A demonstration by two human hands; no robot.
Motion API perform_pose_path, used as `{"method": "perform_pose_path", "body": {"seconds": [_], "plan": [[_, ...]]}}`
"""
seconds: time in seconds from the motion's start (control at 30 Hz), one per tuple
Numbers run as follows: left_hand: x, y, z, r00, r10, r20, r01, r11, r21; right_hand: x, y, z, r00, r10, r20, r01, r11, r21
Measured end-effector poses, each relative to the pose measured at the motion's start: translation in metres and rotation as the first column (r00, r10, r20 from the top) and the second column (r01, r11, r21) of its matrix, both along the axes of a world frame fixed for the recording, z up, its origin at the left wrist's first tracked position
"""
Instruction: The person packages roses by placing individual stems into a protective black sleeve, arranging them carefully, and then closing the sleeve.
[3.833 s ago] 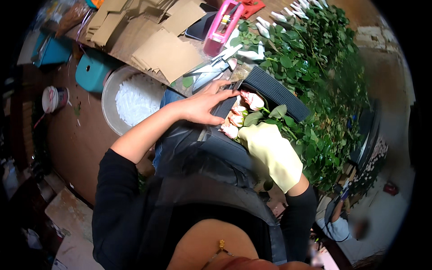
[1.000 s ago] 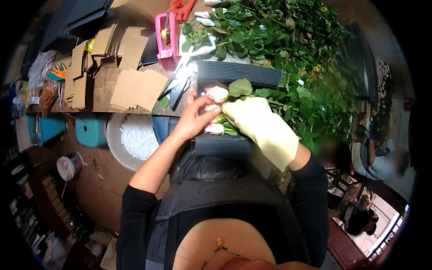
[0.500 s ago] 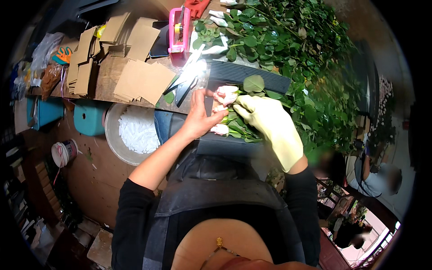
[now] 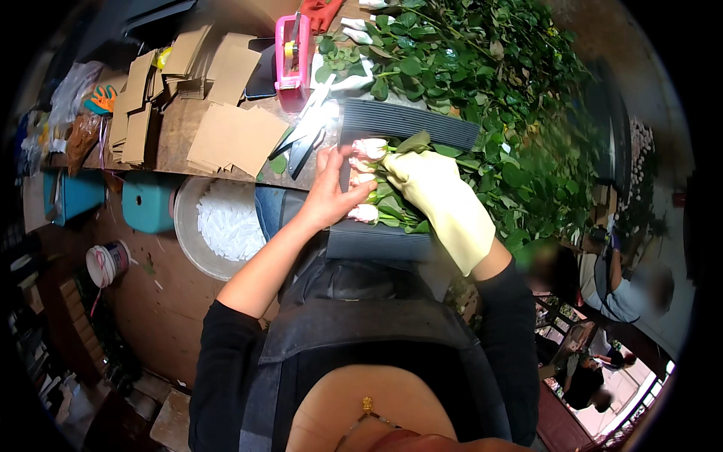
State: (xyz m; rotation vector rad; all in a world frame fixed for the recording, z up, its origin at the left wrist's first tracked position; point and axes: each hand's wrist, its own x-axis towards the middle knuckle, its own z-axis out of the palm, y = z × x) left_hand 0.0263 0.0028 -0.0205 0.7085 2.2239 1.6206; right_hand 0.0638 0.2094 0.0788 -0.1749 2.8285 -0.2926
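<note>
Several pale pink roses (image 4: 364,181) lie with their heads lined up to the left on a ridged black stand (image 4: 380,242), leafy stems pointing right. My left hand (image 4: 329,192) is bare and curls round the heads, thumb across the middle ones and fingers at the uppermost one. A pale yellow glove (image 4: 444,200) covers my right hand (image 4: 425,181). Its fingers are closed round the stem of the uppermost rose, just behind the head; the fingertips are partly hidden. Scissors (image 4: 305,147) with long blades lie on the table just left of the stand.
Cut cardboard sheets (image 4: 233,139) and a pink tape dispenser (image 4: 292,64) sit on the table. A big heap of leafy stems (image 4: 512,113) fills the right side. Below the table edge stand a tub of white sleeves (image 4: 226,226) and a teal bin (image 4: 147,200). People (image 4: 640,290) are at far right.
My right hand has moved slightly left and down along the uppermost rose, and its large leaf has tilted. My left hand still rests at the heads. The whole view has shifted slightly.
</note>
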Motion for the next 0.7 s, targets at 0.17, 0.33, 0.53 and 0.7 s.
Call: {"method": "perform_pose_path", "body": {"seconds": [0.17, 0.33, 0.53, 0.7], "plan": [[-0.009, 0.003, 0.001, 0.991, 0.066, 0.12, -0.068, 0.998, 0.011, 0.002, -0.01, 0.006, 0.999, -0.022, 0.047, 0.021, 0.999, 0.024], [-0.004, 0.005, 0.003, 0.986, 0.162, 0.04, -0.161, 0.987, -0.016, 0.025, -0.011, 0.053, 0.97, -0.238, -0.049, 0.224, 0.954, -0.198], [-0.006, 0.005, -0.001, 0.986, 0.135, 0.103, -0.135, 0.991, -0.003, 0.027, -0.017, 0.027, 0.906, -0.297, -0.302, 0.189, 0.921, -0.339], [-0.003, 0.007, 0.002, 0.985, 0.171, -0.01, -0.171, 0.985, 0.004, 0.012, -0.016, 0.009, 0.906, -0.054, -0.419, -0.051, 0.97, -0.236]]}}
